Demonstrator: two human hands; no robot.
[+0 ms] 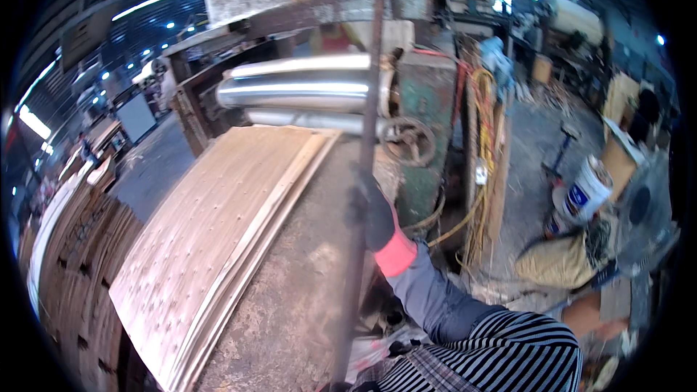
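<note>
My right hand, in a dark glove with a red cuff, is closed round a long dark bar. Motion blur softens the fingers. The bar stands nearly upright across the middle of the view, passing in front of the roller machine. To its left, a stack of thin wooden veneer sheets lies on a worn, stained table surface. The far edge of the stack is close to the shiny metal rollers. My left hand does not show.
A handwheel sits on the green machine frame. Yellow hoses and cables hang right of it. More stacked sheets stand at far left. A white bucket and a tan sack are on the right-hand floor.
</note>
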